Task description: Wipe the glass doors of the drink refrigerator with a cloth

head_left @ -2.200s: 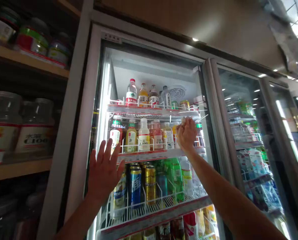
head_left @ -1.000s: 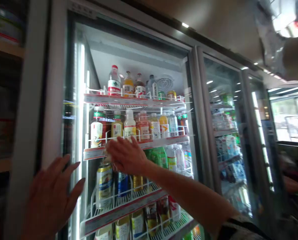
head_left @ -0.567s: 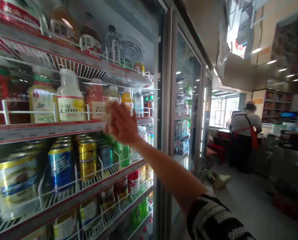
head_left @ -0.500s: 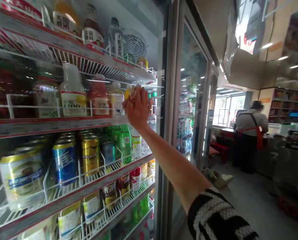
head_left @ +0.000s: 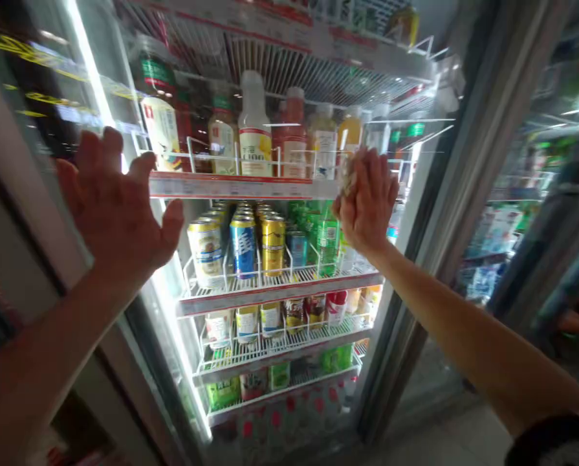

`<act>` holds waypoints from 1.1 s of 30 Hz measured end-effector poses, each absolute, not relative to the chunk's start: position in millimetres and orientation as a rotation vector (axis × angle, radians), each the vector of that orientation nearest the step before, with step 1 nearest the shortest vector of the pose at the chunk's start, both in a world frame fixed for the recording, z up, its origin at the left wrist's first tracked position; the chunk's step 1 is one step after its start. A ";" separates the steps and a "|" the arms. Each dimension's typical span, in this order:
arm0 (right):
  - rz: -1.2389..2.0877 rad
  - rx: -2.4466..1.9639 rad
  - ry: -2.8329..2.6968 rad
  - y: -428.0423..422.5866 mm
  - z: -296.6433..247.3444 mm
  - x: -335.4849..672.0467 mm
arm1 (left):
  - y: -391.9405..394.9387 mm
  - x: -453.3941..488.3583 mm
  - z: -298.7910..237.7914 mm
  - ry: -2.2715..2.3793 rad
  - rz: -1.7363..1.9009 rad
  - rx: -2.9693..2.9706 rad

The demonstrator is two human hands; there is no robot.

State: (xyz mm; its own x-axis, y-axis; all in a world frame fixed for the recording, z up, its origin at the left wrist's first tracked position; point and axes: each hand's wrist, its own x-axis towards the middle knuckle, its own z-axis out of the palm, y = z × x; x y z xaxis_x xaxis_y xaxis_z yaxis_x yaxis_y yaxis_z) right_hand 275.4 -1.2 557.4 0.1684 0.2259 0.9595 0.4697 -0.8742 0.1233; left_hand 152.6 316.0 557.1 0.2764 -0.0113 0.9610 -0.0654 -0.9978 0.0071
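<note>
My right hand (head_left: 367, 204) presses a crumpled, pale cloth (head_left: 348, 176) against the glass door of a drinks fridge, in front of its upper middle shelf. The fingers point up and cover most of the cloth. On the left side, my left hand (head_left: 119, 200) is raised with its fingers spread and nothing in it. It is near the door's left part, beside the bright light strip (head_left: 91, 61); whether it touches the glass I cannot tell. Behind the glass stand juice bottles (head_left: 255, 139), a blue can (head_left: 243, 246) and a gold can (head_left: 273, 244).
Wire shelves (head_left: 279, 294) with price rails hold more cans and bottles below. A metal door frame (head_left: 444, 259) runs down the right side, and a second glass-fronted fridge (head_left: 507, 226) stands beyond it. Grey floor (head_left: 464, 433) shows at the lower right.
The view has swung left and down onto the fridge, leaving the shop and the person in it out of sight. My left hand has come into view. My right hand stays on the glass.
</note>
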 end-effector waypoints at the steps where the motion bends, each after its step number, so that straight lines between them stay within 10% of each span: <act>1: -1.756 -2.225 -0.891 -1.1 545.2 275.7 | 318.6 147.4 560.4 0.003 1.914 2.547; 9: -1.882 -1.951 -0.504 -36.3 561.0 298.1 | 303.4 145.8 567.4 0.175 1.887 2.665; 15: -1.561 -2.004 -1.660 -22.9 504.5 282.0 | 292.3 143.3 547.7 0.218 1.847 2.602; 21: -1.909 -1.999 -0.553 -38.5 560.3 302.1 | 279.8 145.1 514.7 0.256 1.849 2.562; 27: -1.579 -1.964 -1.905 -12.3 480.0 276.4 | 277.2 150.5 489.9 0.264 1.992 2.499; 33: -1.859 -1.930 -0.923 -39.1 570.3 297.2 | 266.6 148.1 469.1 0.167 2.035 2.442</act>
